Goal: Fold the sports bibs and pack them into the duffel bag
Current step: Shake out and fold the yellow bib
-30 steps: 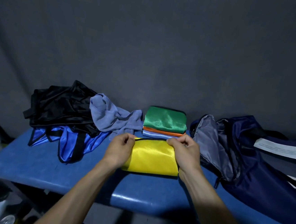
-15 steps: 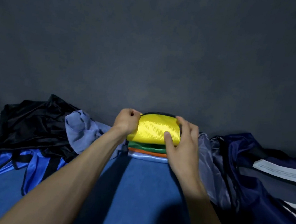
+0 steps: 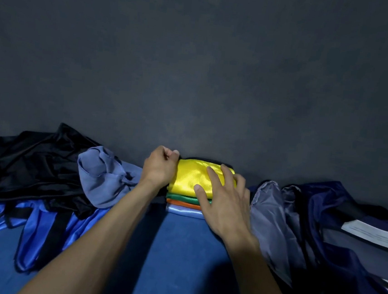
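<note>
Sitting on top of the folded stack, the yellow bib point(image 3: 191, 179) capped the green bib point(image 3: 178, 196), the orange bib point(image 3: 179, 203) and the pale blue bib point(image 3: 183, 211), all at the back of the blue table point(image 3: 177, 259). The left hand point(image 3: 160, 169) was curled in a fist against the yellow bib's left edge; whether it pinched fabric, I couldn't tell. The right hand point(image 3: 226, 204) lay flat, fingers spread, pressing down on it. Just right, the navy duffel bag point(image 3: 322, 230) gaped open. Left, unfolded black point(image 3: 35, 160), grey-blue point(image 3: 100, 178) and royal blue bibs point(image 3: 36, 224) lay heaped.

Folded bibs stacked: four – yellow point(image 3: 191, 179), green point(image 3: 181, 197), orange point(image 3: 180, 203), light blue point(image 3: 182, 210). Hands: two. Duffel bag point(image 3: 336, 231): one.
</note>
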A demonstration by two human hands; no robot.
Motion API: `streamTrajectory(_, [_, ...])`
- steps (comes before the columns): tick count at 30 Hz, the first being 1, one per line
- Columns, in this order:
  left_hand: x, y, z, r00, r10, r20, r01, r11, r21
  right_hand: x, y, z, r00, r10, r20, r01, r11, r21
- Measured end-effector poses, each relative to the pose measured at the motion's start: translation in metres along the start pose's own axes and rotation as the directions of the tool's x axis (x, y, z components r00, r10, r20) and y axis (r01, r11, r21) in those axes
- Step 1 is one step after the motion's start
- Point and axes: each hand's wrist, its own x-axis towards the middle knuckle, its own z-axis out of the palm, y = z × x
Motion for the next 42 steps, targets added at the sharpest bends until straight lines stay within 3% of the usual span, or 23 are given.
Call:
streamTrajectory(4, [-0.009, -0.020, -0.009, 0.994, 0.034, 0.103, -0.013, 0.980, -0.198, 0.002, -0.002, 0.003, 0.999, 0.026, -0.020, -0.026, 1.000, 0.015])
streamTrajectory(7, [-0.017, -0.028, -0.007, 0.996, 0.038, 0.081, -0.016, 0.968, -0.249, 0.004, -0.002, 0.004, 0.999, 0.035, -0.023, -0.034, 0.999, 0.010])
streamTrajectory(15, [-0.031, -0.020, -0.013, 0.995, -0.024, -0.099, 0.010, 0.990, -0.143, 0.005, -0.001, 0.001, 0.999, 0.040, -0.030, -0.042, 0.998, -0.049])
streamTrajectory(23, [-0.050, -0.036, -0.018, 0.998, -0.058, -0.025, 0.046, 0.940, -0.337, 0.003, -0.005, -0.001, 0.998, 0.049, -0.026, -0.050, 0.997, -0.056])
streamTrajectory(26, [-0.062, -0.032, -0.024, 0.994, 0.080, -0.073, -0.097, 0.958, -0.269, 0.003, -0.006, -0.001, 0.998, 0.060, -0.032, -0.061, 0.996, -0.057])
streamTrajectory(30, [-0.072, -0.029, -0.029, 0.969, 0.241, -0.053, -0.244, 0.968, -0.057, 0.004, -0.006, 0.002, 0.998, 0.059, -0.034, -0.062, 0.995, -0.076])
streamTrajectory(32, [-0.067, -0.037, -0.026, 0.971, 0.235, -0.040, -0.236, 0.971, -0.025, 0.004, -0.007, 0.004, 0.997, 0.062, -0.040, -0.065, 0.995, -0.078])
streamTrajectory(37, [-0.053, -0.049, -0.019, 0.982, 0.179, 0.057, -0.169, 0.974, -0.152, 0.005, -0.008, 0.006, 0.997, 0.066, -0.039, -0.069, 0.994, -0.085])
streamTrajectory(42, [-0.046, -0.028, -0.020, 0.979, 0.173, -0.109, -0.176, 0.984, -0.017, 0.004, -0.009, 0.006, 0.996, 0.061, -0.059, -0.067, 0.992, -0.104])
